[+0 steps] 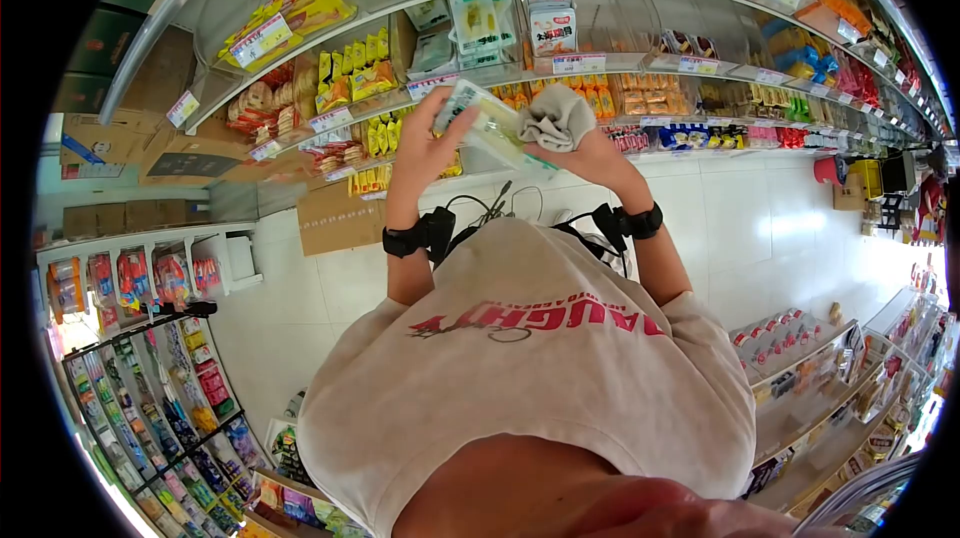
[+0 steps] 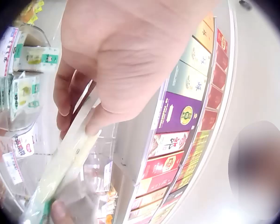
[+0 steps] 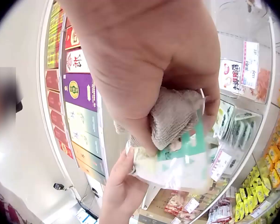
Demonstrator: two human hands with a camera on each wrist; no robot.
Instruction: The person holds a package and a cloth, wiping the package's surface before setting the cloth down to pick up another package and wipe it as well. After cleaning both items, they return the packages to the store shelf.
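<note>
A clear, green-and-white packet (image 1: 490, 133) is between the two hands, in front of the shelves. My left hand (image 1: 428, 146) pinches its left end, thumb on one face and fingers behind, as the left wrist view shows on the packet (image 2: 65, 161). The right hand (image 1: 597, 160) grips a crumpled grey cloth (image 1: 557, 120) at the packet's other end. In the right wrist view the cloth (image 3: 175, 116) lies against the packet's green-printed part (image 3: 182, 163), the thumb beside it; some fingertips are hidden.
Similar packets (image 1: 482, 23) stand in a shelf bin just beyond the hands, beside white-and-red packs (image 1: 552, 28). Yellow snack packs (image 1: 355, 73) lie to the left. A cardboard piece (image 1: 340, 218) is on the floor below the shelf. More shelving (image 1: 150, 408) stands at lower left.
</note>
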